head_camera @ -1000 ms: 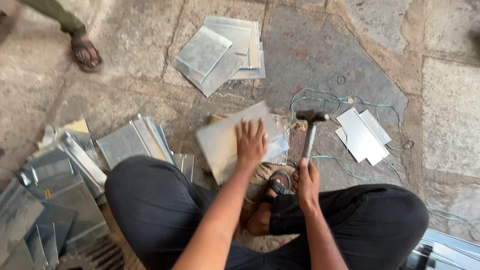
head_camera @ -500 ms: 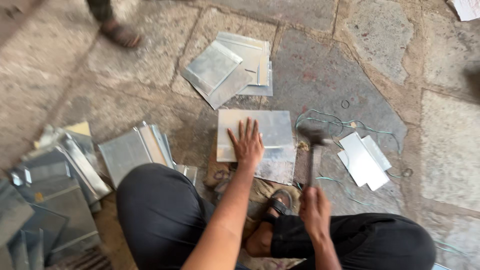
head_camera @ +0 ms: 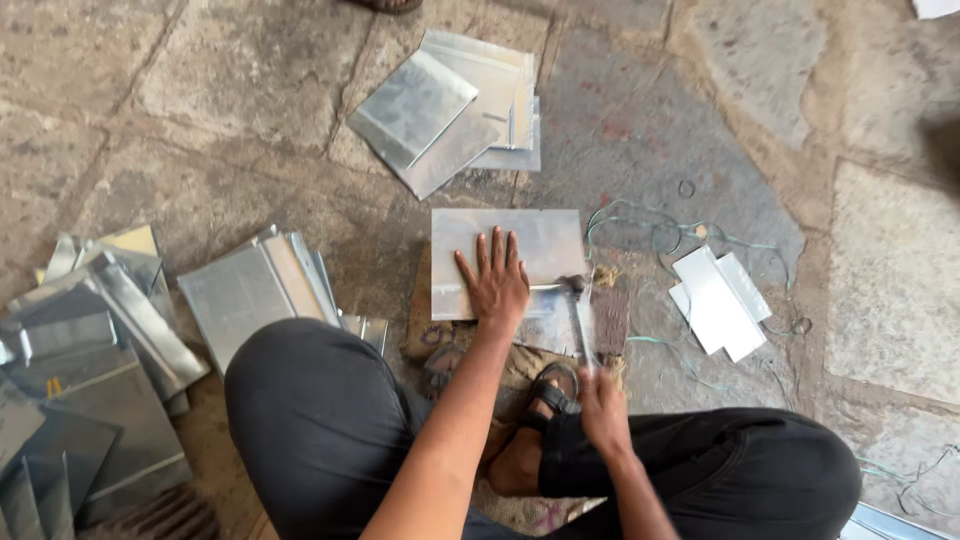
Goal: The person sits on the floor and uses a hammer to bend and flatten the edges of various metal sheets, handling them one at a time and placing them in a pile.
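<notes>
Now the metal sheet (head_camera: 520,255) we are working lies flat on the stone floor (head_camera: 200,100) just ahead of our crossed legs, squarer to us than half a second ago. Our left hand (head_camera: 495,280) presses on its near edge, fingers spread and flat, gripping nothing. Our right hand (head_camera: 603,405) is clenched around the hammer (head_camera: 583,320) handle; the head, raised a moment ago, has come down and meets the sheet's right near corner. A burlap sack (head_camera: 440,335) lies under the sheet's near side. Beyond sits a stack of cut sheets (head_camera: 450,110), to the right two white pieces (head_camera: 715,300) among green wire (head_camera: 650,225), and to the left folded sheet-metal parts (head_camera: 110,330).
</notes>
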